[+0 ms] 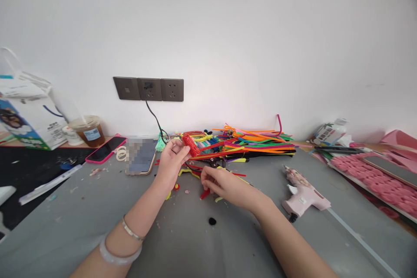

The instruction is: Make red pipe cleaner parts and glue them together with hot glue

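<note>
My left hand (174,160) is raised above the table, thumb and fingers pinching a red bundle of fuzzy pipe cleaner (191,145). Lower and to the right, my right hand (218,182) has its fingers curled down around a short red piece (204,194) at the table surface. Its fingertips are partly hidden. Close by lie a small red and yellow ball (176,186) and a black pompom (212,221). Behind both hands spreads a pile of many-coloured pipe cleaners (257,143).
A pink glue gun (302,195) with a long glue stick lies at the right. Beyond it sits a pink keyboard (368,173). At the left are a grey phone (146,156), a pink-cased phone (106,149) and a drink cup (89,132). A plugged-in black cord (153,115) hangs from the wall socket.
</note>
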Demonstrator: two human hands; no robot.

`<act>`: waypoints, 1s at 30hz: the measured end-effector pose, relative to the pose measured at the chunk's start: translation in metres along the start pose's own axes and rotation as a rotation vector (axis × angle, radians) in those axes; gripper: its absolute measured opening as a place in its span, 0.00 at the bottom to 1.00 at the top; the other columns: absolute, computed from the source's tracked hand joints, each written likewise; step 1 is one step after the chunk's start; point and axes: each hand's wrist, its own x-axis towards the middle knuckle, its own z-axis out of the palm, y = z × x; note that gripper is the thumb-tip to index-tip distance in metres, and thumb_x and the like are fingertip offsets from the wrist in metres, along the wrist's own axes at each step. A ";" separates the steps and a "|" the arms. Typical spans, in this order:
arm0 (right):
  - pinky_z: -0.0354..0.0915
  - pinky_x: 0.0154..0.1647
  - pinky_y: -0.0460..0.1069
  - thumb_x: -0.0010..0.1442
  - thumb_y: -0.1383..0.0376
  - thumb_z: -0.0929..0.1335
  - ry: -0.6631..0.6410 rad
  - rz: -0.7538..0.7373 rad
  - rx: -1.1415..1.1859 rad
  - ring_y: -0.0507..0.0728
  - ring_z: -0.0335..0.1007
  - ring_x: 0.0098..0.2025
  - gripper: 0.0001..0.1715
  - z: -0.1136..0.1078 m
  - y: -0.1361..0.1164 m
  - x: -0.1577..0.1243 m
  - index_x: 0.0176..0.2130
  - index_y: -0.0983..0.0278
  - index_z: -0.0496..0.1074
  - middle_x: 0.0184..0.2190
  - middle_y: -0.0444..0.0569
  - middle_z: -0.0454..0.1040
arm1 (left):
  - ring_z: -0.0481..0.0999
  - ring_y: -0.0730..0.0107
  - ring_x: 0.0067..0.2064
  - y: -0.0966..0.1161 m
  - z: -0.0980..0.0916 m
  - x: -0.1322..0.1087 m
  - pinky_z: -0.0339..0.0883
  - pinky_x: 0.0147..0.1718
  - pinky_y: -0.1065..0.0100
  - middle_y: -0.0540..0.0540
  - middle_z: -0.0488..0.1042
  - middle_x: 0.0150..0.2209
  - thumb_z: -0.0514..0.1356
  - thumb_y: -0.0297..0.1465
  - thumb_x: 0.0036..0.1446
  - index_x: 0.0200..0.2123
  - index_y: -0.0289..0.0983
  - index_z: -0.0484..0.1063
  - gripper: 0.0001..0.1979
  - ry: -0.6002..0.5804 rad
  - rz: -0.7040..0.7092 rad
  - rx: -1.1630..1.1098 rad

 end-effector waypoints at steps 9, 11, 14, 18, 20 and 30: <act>0.46 0.26 0.48 0.68 0.50 0.57 0.664 -0.051 0.051 0.51 0.46 0.25 0.25 -0.011 0.007 0.007 0.25 0.60 0.52 0.21 0.39 0.50 | 0.78 0.72 0.39 0.002 -0.001 0.001 0.72 0.39 0.71 0.52 0.76 0.36 0.72 0.34 0.46 0.31 0.39 0.65 0.17 0.006 0.005 0.000; 0.45 0.25 0.49 0.66 0.46 0.60 0.772 -0.061 0.169 0.51 0.44 0.24 0.28 -0.017 0.010 0.007 0.24 0.60 0.52 0.21 0.39 0.49 | 0.78 0.72 0.39 0.002 -0.002 0.001 0.72 0.39 0.71 0.52 0.76 0.36 0.72 0.33 0.46 0.32 0.39 0.65 0.17 0.004 0.008 -0.009; 0.42 0.22 0.48 0.63 0.45 0.64 0.755 -0.107 0.588 0.51 0.38 0.21 0.30 -0.026 0.011 0.005 0.23 0.59 0.50 0.19 0.37 0.44 | 0.78 0.71 0.40 0.001 -0.003 0.002 0.72 0.41 0.70 0.52 0.76 0.36 0.71 0.33 0.47 0.32 0.39 0.65 0.16 0.000 0.014 -0.016; 0.42 0.19 0.47 0.64 0.49 0.64 0.571 -0.149 1.033 0.51 0.31 0.20 0.27 -0.036 0.008 0.002 0.24 0.59 0.50 0.18 0.35 0.40 | 0.79 0.70 0.40 0.001 -0.002 0.001 0.72 0.41 0.69 0.52 0.77 0.36 0.71 0.33 0.47 0.33 0.39 0.66 0.17 -0.005 0.005 -0.013; 0.43 0.18 0.47 0.65 0.49 0.64 0.547 -0.173 1.064 0.51 0.31 0.20 0.27 -0.039 0.006 0.001 0.24 0.58 0.49 0.19 0.36 0.41 | 0.79 0.69 0.40 0.002 0.000 0.000 0.72 0.39 0.69 0.51 0.77 0.37 0.72 0.34 0.45 0.34 0.39 0.66 0.18 -0.006 -0.014 -0.013; 0.44 0.19 0.47 0.64 0.52 0.64 0.469 -0.168 1.102 0.52 0.29 0.20 0.20 -0.040 0.003 -0.001 0.26 0.57 0.54 0.20 0.36 0.41 | 0.80 0.59 0.48 0.005 0.002 -0.003 0.72 0.45 0.61 0.43 0.81 0.44 0.71 0.33 0.48 0.39 0.39 0.67 0.18 -0.131 -0.079 -0.014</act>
